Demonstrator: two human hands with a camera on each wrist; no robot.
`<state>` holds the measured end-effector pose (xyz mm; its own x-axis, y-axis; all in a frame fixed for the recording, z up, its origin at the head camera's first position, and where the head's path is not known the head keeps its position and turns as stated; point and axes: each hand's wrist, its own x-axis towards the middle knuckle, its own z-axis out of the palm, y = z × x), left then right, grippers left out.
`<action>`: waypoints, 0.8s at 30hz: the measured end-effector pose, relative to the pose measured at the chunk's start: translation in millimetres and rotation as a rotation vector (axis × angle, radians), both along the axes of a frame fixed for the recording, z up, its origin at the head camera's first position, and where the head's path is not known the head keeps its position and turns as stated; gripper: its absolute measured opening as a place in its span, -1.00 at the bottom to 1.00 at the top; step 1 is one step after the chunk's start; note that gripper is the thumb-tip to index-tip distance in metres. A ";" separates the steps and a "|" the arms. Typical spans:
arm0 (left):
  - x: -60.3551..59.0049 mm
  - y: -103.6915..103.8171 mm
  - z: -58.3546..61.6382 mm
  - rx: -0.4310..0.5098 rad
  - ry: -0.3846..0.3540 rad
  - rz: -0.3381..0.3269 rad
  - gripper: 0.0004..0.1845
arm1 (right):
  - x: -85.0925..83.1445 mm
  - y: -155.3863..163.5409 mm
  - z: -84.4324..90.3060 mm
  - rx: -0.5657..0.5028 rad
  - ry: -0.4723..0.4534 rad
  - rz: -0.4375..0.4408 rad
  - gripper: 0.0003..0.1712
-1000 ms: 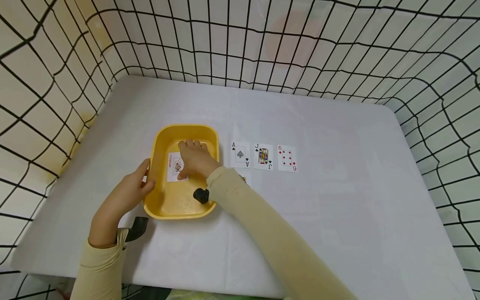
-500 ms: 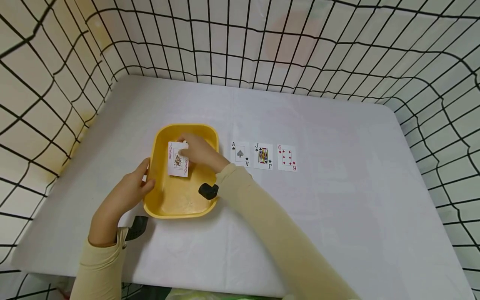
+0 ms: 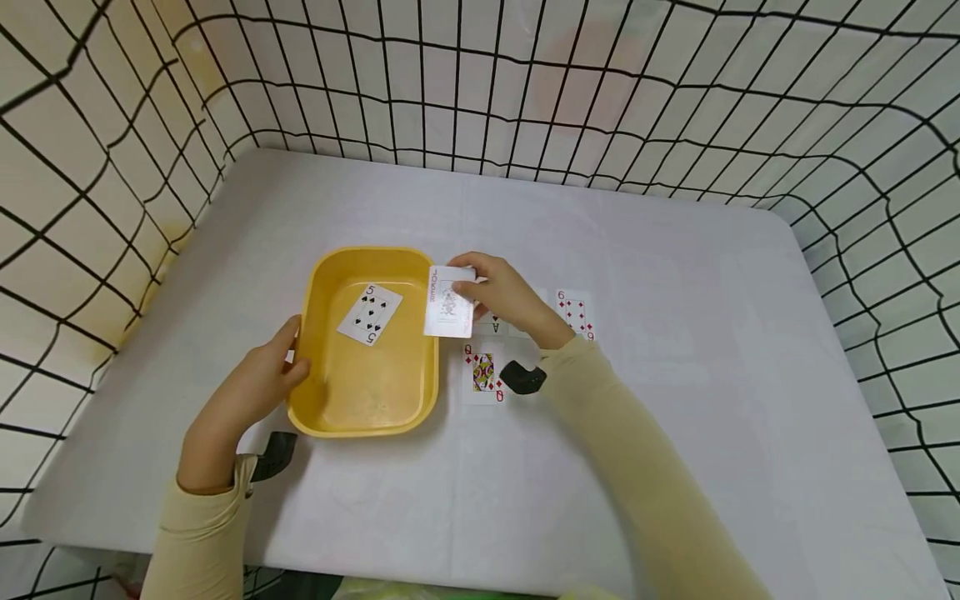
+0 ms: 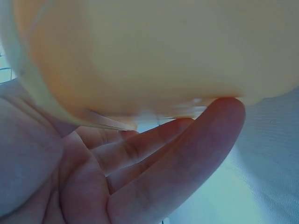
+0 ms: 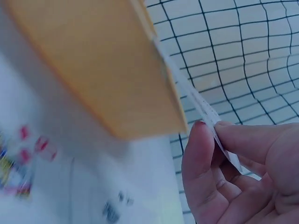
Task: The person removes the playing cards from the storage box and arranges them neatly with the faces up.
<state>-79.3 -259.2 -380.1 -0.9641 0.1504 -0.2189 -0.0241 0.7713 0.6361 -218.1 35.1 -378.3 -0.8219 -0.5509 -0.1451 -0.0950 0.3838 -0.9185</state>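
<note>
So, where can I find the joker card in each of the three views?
Head: the joker card is pinched by the right hand, over the right rim of the yellow tray.
Left wrist: not in it.
Right wrist: seen edge-on, between the fingertips.
Shared landmark: the yellow tray.

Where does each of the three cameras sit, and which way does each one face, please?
Head: above, looking down at the table; both hands and sleeves show.
Left wrist: beneath the left hand, facing the yellow tray wall.
Right wrist: beside the right hand, facing its pinched joker card, the tray and mesh.
All three views share the tray.
</note>
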 end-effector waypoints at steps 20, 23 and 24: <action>1.0 1.8 0.2 -0.003 0.019 -0.007 -0.53 | 55.0 112.9 -46.1 0.298 0.000 -0.070 -0.66; 1.0 1.8 -0.1 -0.006 0.029 -0.007 -0.55 | 60.6 106.9 -44.2 0.411 0.109 -0.067 -0.72; 0.9 1.9 -0.2 -0.007 0.031 -0.007 -0.55 | 62.2 104.4 -43.4 0.454 0.146 -0.069 -0.74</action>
